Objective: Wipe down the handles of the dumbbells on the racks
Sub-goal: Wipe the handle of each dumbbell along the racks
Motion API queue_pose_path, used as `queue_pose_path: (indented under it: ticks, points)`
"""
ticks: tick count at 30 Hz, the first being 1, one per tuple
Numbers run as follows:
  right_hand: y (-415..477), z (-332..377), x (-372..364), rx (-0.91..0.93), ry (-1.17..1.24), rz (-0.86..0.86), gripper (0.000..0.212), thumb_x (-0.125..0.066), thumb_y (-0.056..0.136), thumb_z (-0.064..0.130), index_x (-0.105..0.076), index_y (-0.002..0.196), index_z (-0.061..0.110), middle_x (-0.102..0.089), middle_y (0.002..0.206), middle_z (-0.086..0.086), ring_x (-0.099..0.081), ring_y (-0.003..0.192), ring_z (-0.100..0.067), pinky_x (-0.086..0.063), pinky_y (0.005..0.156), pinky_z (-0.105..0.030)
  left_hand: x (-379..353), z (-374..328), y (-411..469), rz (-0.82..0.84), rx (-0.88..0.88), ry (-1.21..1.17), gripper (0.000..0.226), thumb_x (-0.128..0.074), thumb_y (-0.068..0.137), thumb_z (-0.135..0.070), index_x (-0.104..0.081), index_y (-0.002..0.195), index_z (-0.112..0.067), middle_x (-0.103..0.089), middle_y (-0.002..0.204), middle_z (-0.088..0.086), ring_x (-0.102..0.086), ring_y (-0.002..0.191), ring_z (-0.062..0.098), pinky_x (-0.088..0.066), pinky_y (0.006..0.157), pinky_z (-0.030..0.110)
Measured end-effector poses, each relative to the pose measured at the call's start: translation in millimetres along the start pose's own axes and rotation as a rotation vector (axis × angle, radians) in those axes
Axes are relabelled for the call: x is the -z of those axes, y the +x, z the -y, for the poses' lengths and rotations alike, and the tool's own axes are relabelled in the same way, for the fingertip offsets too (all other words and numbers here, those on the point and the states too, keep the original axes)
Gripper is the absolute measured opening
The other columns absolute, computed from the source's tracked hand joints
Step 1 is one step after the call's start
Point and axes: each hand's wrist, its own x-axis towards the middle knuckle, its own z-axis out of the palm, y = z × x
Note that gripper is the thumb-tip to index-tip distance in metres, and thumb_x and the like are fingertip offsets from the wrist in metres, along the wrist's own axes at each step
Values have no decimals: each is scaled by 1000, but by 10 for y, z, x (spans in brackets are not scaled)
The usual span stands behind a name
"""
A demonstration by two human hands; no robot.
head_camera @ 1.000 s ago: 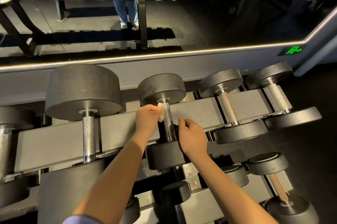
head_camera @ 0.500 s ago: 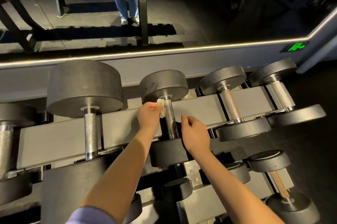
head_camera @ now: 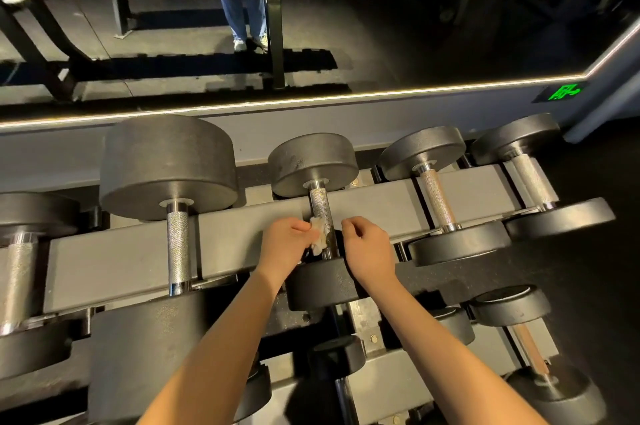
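A black dumbbell with a knurled steel handle [head_camera: 319, 206] lies across the grey top rack rail [head_camera: 114, 251] in the middle of the view. My left hand [head_camera: 285, 246] pinches a small crumpled white wipe [head_camera: 318, 234] and presses it against the lower left side of that handle. Just right of the handle, my right hand [head_camera: 369, 249] hovers with its fingers loosely curled and nothing in them. The handle's lower end is hidden behind the wipe and my hands.
More dumbbells sit on the same rail: a large one [head_camera: 169, 165] to the left, two smaller ones [head_camera: 436, 196] [head_camera: 530, 182] to the right. A lower tier [head_camera: 512, 317] holds more. A mirror [head_camera: 398, 26] runs behind the rack, edged by a light strip.
My left hand has slid the wipe down the handle from its top, near the far weight, to its lower part. My right hand stays beside the handle.
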Motion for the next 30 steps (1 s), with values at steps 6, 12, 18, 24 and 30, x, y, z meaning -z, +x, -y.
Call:
queue_pose_path:
  ticks: [6,12,18,24,30]
  points:
    - [27,-23,36,91,284,94,20,-56,93,24,-69,108,23,-71,96,7,-65,91,-11,-53,86,-37,-74,-296,-64,-53,-92,-26,22,-71,83,-22,-64,62,-22,-68,70,6,-63,69,19,-54,70,36]
    - [270,102,174,81,362,145,20,-62,88,6,-71,81,22,-69,75,-2,-64,73,-18,-55,76,-40,-66,-379,-32,-36,-246,96,25,-62,90,-21,-66,66,-19,-62,66,-1,-55,65,13,-45,66,27]
    - [439,60,61,59,7,136,9,-64,87,9,-68,80,13,-62,67,5,-56,61,-3,-40,61,-13,118,-471,181,-332,-610,426,40,-46,98,-19,-49,138,-14,-44,141,-1,-33,132,14,-35,107,31]
    - [515,33,-20,56,-10,148,7,-64,87,5,-70,83,6,-65,67,-3,-57,58,-8,-41,56,-5,184,-432,276,-272,-650,578,42,-47,99,-20,-46,140,-15,-45,143,0,-33,134,15,-41,99,28]
    - [719,198,-119,122,96,50,16,-62,81,2,-70,71,10,-62,62,-2,-57,62,-15,-47,67,-22,219,-463,237,-257,-676,658,42,-45,100,-20,-44,142,-14,-44,143,0,-34,133,15,-40,99,27]
